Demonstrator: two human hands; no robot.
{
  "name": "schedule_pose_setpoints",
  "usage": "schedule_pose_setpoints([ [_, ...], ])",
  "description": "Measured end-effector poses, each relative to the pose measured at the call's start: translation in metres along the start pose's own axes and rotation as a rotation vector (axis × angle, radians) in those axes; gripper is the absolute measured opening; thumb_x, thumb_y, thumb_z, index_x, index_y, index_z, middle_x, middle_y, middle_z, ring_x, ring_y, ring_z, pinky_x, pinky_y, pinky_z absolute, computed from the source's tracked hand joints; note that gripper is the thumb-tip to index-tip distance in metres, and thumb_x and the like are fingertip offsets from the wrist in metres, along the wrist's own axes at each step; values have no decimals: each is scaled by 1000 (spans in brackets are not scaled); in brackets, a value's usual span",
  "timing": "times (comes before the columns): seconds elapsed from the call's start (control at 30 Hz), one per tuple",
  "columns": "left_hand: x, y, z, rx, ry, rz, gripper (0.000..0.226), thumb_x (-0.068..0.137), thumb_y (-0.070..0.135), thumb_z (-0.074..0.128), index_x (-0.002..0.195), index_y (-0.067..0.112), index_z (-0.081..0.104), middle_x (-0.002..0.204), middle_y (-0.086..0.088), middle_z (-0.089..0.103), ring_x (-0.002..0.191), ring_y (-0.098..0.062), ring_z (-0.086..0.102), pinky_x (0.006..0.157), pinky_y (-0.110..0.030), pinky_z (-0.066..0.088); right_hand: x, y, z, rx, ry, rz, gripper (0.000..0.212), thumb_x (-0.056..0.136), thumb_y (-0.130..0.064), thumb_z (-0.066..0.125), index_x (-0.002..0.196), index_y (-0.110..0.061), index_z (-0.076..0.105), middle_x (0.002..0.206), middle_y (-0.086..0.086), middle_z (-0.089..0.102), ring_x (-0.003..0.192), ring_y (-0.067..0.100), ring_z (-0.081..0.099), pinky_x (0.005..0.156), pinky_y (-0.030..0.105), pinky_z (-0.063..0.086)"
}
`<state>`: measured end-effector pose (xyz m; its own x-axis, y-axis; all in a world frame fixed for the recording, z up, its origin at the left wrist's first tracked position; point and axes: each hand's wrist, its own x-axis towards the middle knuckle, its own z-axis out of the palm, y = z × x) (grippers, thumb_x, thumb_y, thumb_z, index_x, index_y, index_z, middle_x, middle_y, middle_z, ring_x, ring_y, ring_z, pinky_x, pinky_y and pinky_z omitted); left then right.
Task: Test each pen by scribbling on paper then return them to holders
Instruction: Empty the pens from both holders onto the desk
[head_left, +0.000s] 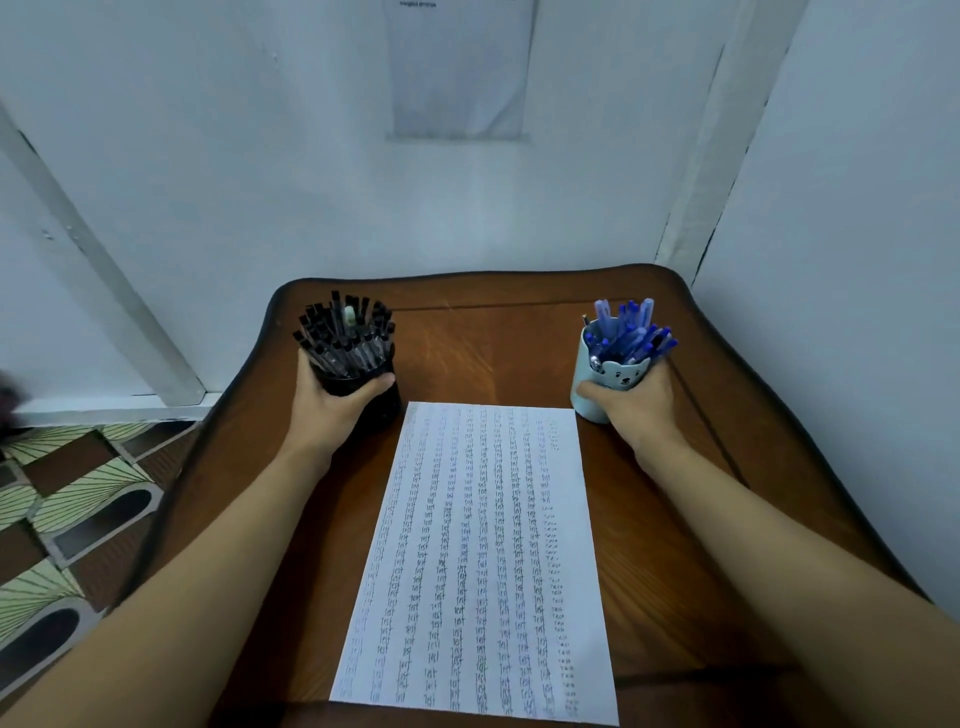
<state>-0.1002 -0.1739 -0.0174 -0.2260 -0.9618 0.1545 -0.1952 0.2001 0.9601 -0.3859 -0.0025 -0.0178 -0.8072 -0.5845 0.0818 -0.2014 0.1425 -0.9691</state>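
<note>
The left hand was wrapped round the black holder, thumb across its near side and fingers curled behind. The right hand gripped the pale cup in the same way, thumb pressed under the little bear face. Neither hand held a pen.

Both holders stood upright on the far part of the wooden table, one just beside each far corner of the paper. The sheet was already covered with long rows of scribble, fainter along its right edge, so I judged the testing largely done and the hands to be steadying or settling the holders.

To do that well, the grip should sit low on each body, since the packed pens made both top-heavy. Any shift should be a level slide rather than a tilt, kept clear of the paper so it would not crease or drag.

The black holder was a dark, matt cylinder crammed with black pens, their clear barrels and square caps fanning outward. The cup looked smooth and glazed, with rounded ears at its rim, and its blue pens leaned right. The table was glossy brown wood with visible grain, a grooved border and wavy, rounded edges. The paper was thin and flat.
</note>
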Motion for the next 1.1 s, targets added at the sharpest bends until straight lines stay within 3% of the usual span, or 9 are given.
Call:
schedule_pose_setpoints([
  [0.23, -9, 6, -32, -119, 70, -27, 102, 57, 41, 97, 143, 35, 41, 137, 13, 58, 131, -14, 52, 111, -42, 44, -11, 11, -19, -26, 43, 2, 84, 70, -8, 91, 138, -24, 44, 125, -10, 53, 115, 9, 52, 95, 30, 46],
  [0.33, -11, 15, -57, -25, 135, 60, 83, 71, 19, 92, 138, 24, 44, 121, 18, 59, 114, 6, 57, 96, -15, 47, -16, 12, -24, -33, 46, -39, 91, 70, -8, 91, 143, -22, 37, 131, -9, 53, 117, 11, 52, 100, 33, 46],
  [0.4, -10, 21, -76, 137, 100, 163, 73, 73, 12, 90, 127, 30, 44, 112, 22, 55, 96, 22, 55, 84, -1, 43, -18, 11, -24, -39, 44, -40, 93, 70, -8, 91, 143, -22, 36, 134, -6, 53, 120, 13, 53, 104, 37, 47],
  [0.5, -14, 33, -94, 337, 27, 212, 79, 61, 32, 95, 116, 42, 38, 118, 8, 61, 113, -6, 59, 98, -32, 48, -19, 7, -23, -42, 49, -37, 92, 69, -7, 90, 143, -22, 38, 133, -6, 53, 122, 15, 53, 104, 39, 48],
  [0.57, -18, 38, -95, 487, -8, 242, 82, 57, 48, 84, 125, 35, 39, 124, -1, 63, 118, -26, 59, 98, -50, 49, -20, 5, -23, -46, 41, -44, 91, 69, -7, 90, 143, -22, 39, 134, -5, 54, 122, 15, 53, 103, 38, 49],
  [0.63, -20, 40, -89, 635, -46, 278, 92, 55, 60, 79, 132, 31, 38, 123, -3, 64, 117, -34, 59, 97, -57, 47, -20, 3, -24, -56, 29, -46, 90, 70, -7, 90, 143, -22, 39, 132, -7, 54, 121, 14, 52, 101, 37, 48],
  [0.8, -16, 37, -71, 873, -143, 381, 96, 65, 39, 92, 142, 23, 39, 130, -8, 59, 120, -35, 49, 100, -55, 33, -23, -2, -33, -84, 8, -48, 88, 72, -6, 88, 143, -23, 39, 124, -11, 51, 116, 10, 50, 96, 33, 46],
  [1.03, -14, 40, -58, 1161, -181, 666, 91, 67, 67, 79, 140, 22, 48, 133, -8, 61, 125, -37, 51, 105, -54, 30, -24, -4, -37, -88, -19, -44, 89, 73, -5, 87, 146, -20, 37, 138, -2, 53, 125, 15, 51, 102, 36, 47],
  [1.1, -13, 43, -55, 1240, -206, 762, 85, 67, 62, 82, 136, 21, 52, 130, -11, 64, 124, -38, 53, 106, -53, 31, -23, -2, -35, -83, -35, -39, 92, 72, -5, 88, 146, -21, 37, 140, -2, 54, 128, 18, 52, 105, 39, 47],
])
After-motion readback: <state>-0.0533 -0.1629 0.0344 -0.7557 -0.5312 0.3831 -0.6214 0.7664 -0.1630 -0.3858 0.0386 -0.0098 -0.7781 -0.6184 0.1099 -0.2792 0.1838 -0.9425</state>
